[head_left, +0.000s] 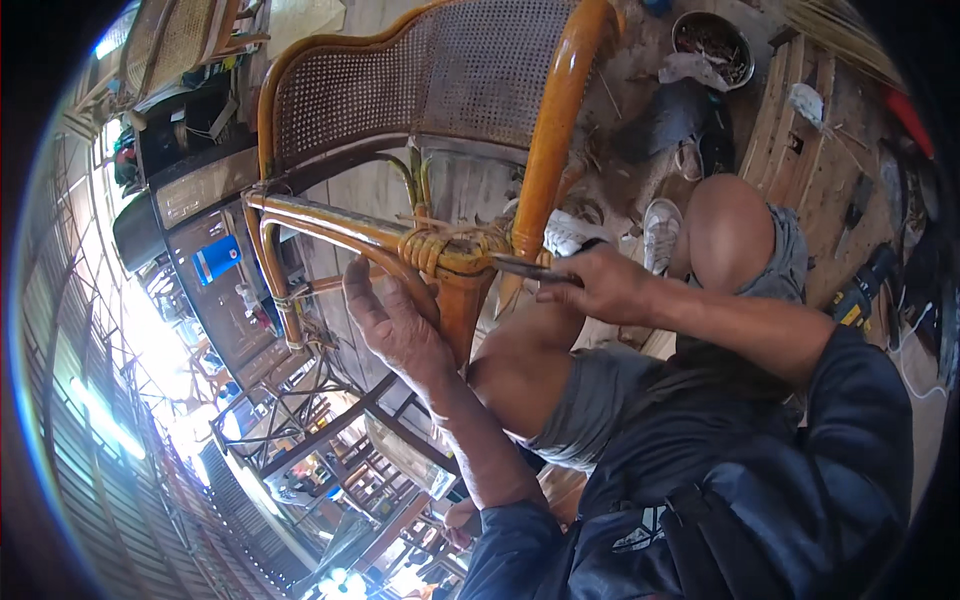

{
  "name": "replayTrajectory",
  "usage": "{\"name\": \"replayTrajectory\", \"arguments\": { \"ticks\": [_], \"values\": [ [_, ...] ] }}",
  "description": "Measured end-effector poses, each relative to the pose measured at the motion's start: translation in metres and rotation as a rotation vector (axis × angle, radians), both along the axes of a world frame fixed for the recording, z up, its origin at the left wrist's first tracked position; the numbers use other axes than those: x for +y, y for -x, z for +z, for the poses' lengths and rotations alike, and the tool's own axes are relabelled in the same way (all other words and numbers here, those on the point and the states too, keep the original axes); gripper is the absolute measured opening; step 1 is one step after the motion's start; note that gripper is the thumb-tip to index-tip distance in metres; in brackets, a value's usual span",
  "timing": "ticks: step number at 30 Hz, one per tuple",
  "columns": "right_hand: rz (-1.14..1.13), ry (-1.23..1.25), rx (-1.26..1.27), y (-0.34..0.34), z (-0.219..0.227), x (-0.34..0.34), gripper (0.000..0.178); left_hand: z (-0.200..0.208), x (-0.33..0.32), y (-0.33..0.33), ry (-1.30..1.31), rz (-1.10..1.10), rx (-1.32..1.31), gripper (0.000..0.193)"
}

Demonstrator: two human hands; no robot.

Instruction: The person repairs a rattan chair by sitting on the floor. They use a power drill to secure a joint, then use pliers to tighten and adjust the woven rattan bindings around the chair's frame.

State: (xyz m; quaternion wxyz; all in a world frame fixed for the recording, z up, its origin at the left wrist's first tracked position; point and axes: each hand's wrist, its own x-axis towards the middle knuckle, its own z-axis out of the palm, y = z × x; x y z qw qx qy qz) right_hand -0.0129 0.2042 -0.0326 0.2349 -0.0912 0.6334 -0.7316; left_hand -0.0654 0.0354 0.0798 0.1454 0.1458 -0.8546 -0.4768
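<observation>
Fingers of the right hand point(605, 285) are gripping a slim tool point(525, 268), its tip reaching the wrapped joint point(462, 257) of a rattan chair point(553, 125) before the person; the left hand point(408, 335) is lying loosely open against its frame. White print point(642, 532) is showing on the dark shirt point(745, 455).

No lettering or number could be read. A white angular emblem point(640, 530) stood on the front of the person's dark blue shirt point(790, 490), partly lost among the folds. The blue container point(222, 257) at the left carried a pale band with small marks, too small to make out.
</observation>
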Motion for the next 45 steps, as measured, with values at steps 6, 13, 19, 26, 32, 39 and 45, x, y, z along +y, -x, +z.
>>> {"name": "replayTrajectory", "arguments": {
  "ticks": [6, 13, 19, 26, 32, 39, 45],
  "values": [
    [0.148, 1.128, -0.804, -0.029, 0.027, -0.031, 0.047, -0.003, -0.009, -0.002, -0.011, 0.021, 0.049, 0.043],
    [0.240, 1.417, -0.850, -0.029, 0.022, -0.051, 0.040, 0.003, -0.008, 0.001, -0.087, 0.062, 0.030, 0.041],
    [-0.080, 1.067, -0.786, -0.033, 0.045, -0.056, 0.046, -0.004, 0.002, -0.002, -0.102, 0.075, 0.048, 0.038],
    [-0.048, 0.828, -0.705, -0.026, 0.035, -0.043, 0.043, 0.001, 0.006, -0.003, 0.264, 0.002, 0.055, 0.031],
    [-0.096, 0.203, -0.488, -0.007, 0.041, -0.019, 0.043, 0.003, 0.000, 0.011, 0.504, -0.146, 0.097, 0.035],
    [0.073, -0.870, 0.934, 0.056, 0.023, 0.041, 0.032, -0.011, -0.029, 0.009, 0.815, -0.152, 0.336, 0.030],
    [0.348, -1.343, 0.984, 0.066, 0.116, 0.066, 0.018, -0.011, 0.002, 0.016, 0.469, -0.170, 0.333, 0.028]
  ]
}}
